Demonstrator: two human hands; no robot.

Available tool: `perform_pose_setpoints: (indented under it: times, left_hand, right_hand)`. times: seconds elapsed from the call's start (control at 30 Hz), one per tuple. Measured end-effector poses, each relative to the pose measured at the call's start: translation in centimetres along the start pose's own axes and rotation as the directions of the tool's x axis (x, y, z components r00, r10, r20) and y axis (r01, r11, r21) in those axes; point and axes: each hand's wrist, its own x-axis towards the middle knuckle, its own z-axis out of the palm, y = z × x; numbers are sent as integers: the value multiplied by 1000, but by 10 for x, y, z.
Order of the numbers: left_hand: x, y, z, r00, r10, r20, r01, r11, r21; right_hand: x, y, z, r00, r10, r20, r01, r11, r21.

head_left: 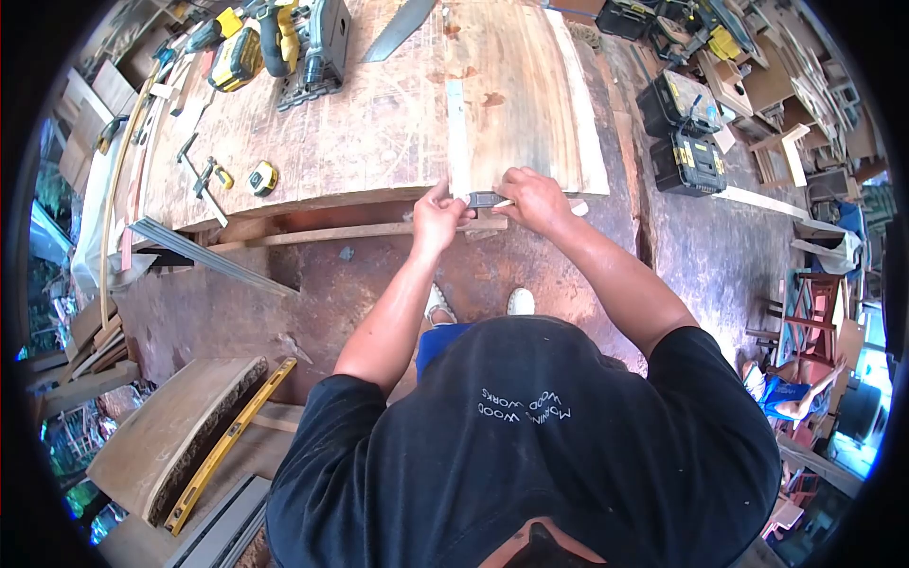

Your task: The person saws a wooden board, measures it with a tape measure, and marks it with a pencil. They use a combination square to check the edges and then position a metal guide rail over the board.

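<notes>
Yellow-and-black power tools (275, 43) are grouped at upper left, with a saw blade (398, 30) laid near them and a tape measure (262, 178) placed below. Two black tool cases (686, 163) are set at right. A yellow spirit level (230, 446) is placed along a curved wooden slab (170, 426) at lower left.

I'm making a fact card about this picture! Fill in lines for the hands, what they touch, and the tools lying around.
Left hand: fingers at the left end of a small dark tool
Right hand: at that tool's right end; exact grip hard to see
Under the tool: near edge of a wooden slab
Left of the hands: yellow-and-black tape measure
Farther up the bench: saw blade
Lower left: long yellow level
Right side: black toolbox
Clothes: dark shirt with white letters
Tool's exact kind: can't tell
</notes>
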Motion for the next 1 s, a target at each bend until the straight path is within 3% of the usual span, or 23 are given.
perform_pose_setpoints:
  times: [1.0]
  left_hand:
    - [-2,0,5,998,60,-21,-60,998,4]
  right_hand:
    - [-1,2,-3,1000,-20,-21,21,999,25]
